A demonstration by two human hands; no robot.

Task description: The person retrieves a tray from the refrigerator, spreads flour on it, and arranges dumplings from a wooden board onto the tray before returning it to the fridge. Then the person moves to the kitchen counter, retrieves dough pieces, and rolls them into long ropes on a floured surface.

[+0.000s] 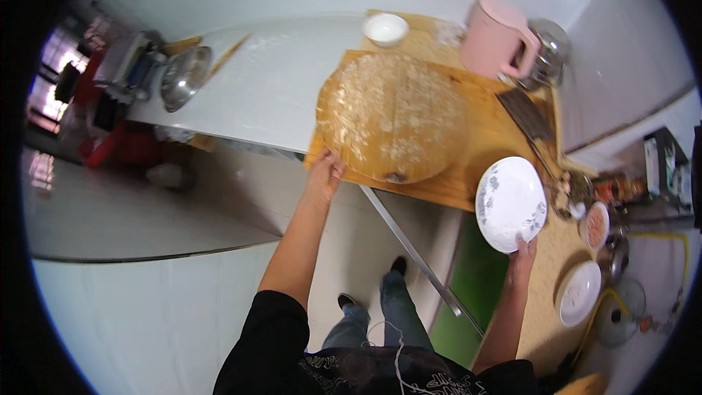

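Note:
My left hand [327,169] grips the near left edge of a round, ridged tray [395,120], dusted with what looks like flour. Beneath or behind the tray lies a rectangular wooden board [477,120]. In my right hand [524,255] is a white oval plate [510,203] with a grey floral pattern, held by its near rim over the board's right end. A cleaver [525,115] with a wooden handle rests at the right of the board. Past the tray's far edge stands a white bowl [386,29].
A pink kettle [496,38] stands at the back right. On the right counter are a bowl of pinkish food [595,226] and a white dish [579,293]. A steel bowl [185,78] is on the white surface at left. A metal bar [411,252] slants below the board.

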